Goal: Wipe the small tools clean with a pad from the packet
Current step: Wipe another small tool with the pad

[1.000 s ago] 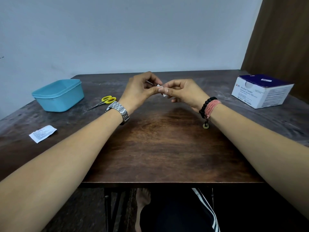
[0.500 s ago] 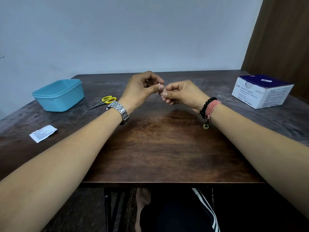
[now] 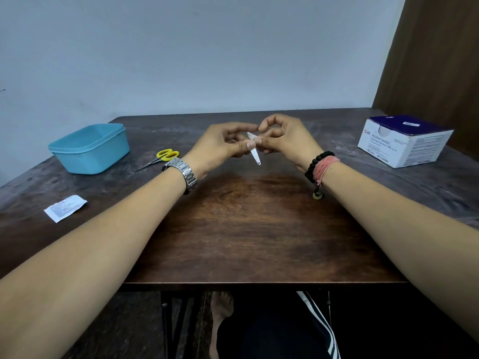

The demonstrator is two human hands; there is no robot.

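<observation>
My left hand point(image 3: 220, 146) and my right hand point(image 3: 285, 138) meet above the far middle of the table point(image 3: 246, 229). Between them is a slim silver metal tool point(image 3: 256, 156) that slants down towards me, with a small hole at its lower end. My left thumb and fingers pinch its middle. My right fingertips pinch a small white pad point(image 3: 257, 140) against the tool just beside my left thumb. The tool's upper end shows pale between the fingers. A torn white packet point(image 3: 64, 208) lies flat at the left.
A light blue plastic tub point(image 3: 88, 149) stands at the back left, with yellow-handled scissors point(image 3: 166, 155) lying to its right. A white and dark blue box of alcohol swabs point(image 3: 404, 141) sits at the back right. The wall is right behind the table.
The hands have turned and opened a little. The silver tool, hidden between the fingertips before, now sticks out below my thumbs. My right index finger has lifted.
</observation>
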